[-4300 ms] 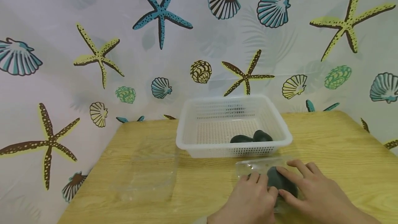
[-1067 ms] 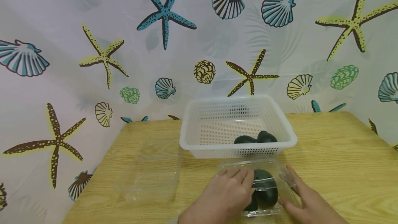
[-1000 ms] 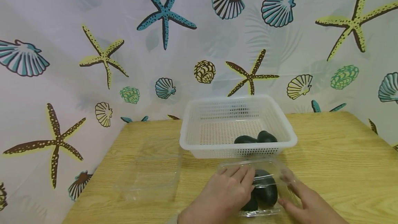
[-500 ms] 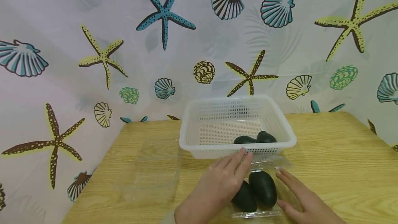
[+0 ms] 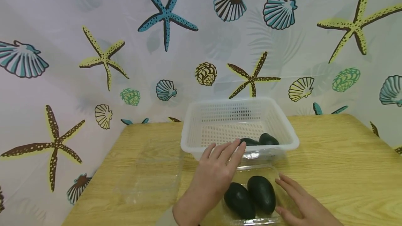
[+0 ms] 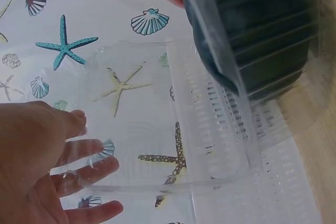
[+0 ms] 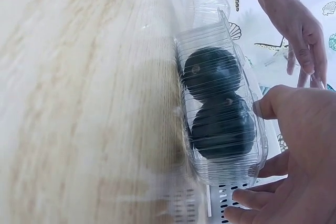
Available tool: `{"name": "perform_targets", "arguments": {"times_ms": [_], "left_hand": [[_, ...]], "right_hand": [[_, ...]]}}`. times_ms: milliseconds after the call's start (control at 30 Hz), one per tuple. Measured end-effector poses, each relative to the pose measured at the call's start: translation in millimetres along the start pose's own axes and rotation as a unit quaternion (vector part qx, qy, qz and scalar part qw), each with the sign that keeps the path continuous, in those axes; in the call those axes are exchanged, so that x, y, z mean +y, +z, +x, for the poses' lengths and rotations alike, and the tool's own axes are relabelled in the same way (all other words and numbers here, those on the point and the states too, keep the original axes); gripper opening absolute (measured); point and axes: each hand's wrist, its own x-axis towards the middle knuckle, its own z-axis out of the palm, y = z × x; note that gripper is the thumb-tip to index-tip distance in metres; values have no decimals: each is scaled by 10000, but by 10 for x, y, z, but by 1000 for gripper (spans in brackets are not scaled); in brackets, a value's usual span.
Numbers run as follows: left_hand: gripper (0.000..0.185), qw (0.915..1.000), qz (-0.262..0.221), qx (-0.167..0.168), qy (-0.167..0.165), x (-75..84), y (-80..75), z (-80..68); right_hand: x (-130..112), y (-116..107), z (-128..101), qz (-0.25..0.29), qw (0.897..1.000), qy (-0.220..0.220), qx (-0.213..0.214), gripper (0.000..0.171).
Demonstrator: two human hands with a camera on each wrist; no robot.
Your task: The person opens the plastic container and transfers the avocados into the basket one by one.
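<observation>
Avocados (image 5: pixel 250 197) lie in our clamshell tray (image 5: pixel 251 220) between both hands; left hand (image 5: pixel 216 170) lifts its lid (image 5: pixel 260 156) on straight fingers, right hand (image 5: pixel 301 206) relaxed against the tray.

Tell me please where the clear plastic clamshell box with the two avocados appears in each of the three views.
Head: the clamshell box lies low and right of centre, in front of the white basket.
Left wrist: its raised lid fills the centre; a dark avocado shows at the top right.
Right wrist: centre, standing on end in the picture.
Shared landmark: the white basket.
</observation>
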Motion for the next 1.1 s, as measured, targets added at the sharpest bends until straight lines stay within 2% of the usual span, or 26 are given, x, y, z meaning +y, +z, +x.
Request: {"name": "perform_targets", "arguments": {"times_ms": [133, 267, 500, 633, 733, 833, 900, 967, 1033, 1100], "left_hand": [[53, 9996, 66, 253, -50, -29, -21, 9], [65, 9990, -39, 444, 52, -64, -64, -18], [45, 9921, -642, 999, 407, -103, -113, -107], [41, 9870, -1288, 861, 421, -80, -108, -176], [43, 9841, -1627, 603, 383, -65, -67, -249], [46, 9854, -1660, 212, 300, -62, -8, -324], [47, 9869, -1584, -202, 232, -62, 22, -370], [52, 9833, -1573, -898, 164, -62, 26, -407], [65, 9701, -1673, -1757, 86, -61, 15, -428], [81, 9474, -1871, -2598, -10, -65, -6, -440]], "right_hand": [[-12, -2, 4, -230, 9997, 8, 57, 66], [-11, -2, 6, -315, 9994, 2, 123, 67], [-18, 13, 8, -342, 9989, -100, 305, 68], [-28, 26, -2, -401, 9981, -186, 433, 67], [-47, 27, -4, -372, 9982, -153, 438, 66], [-75, 20, 4, -288, 9990, -43, 335, 64], [-100, 12, 9, -231, 9993, 1, 282, 62], [-126, 5, 17, -229, 9995, 49, 227, 61], [-153, -4, 21, -235, 9996, 128, 122, 61], [-177, -12, 24, -245, 9993, 265, -53, 62]]}}
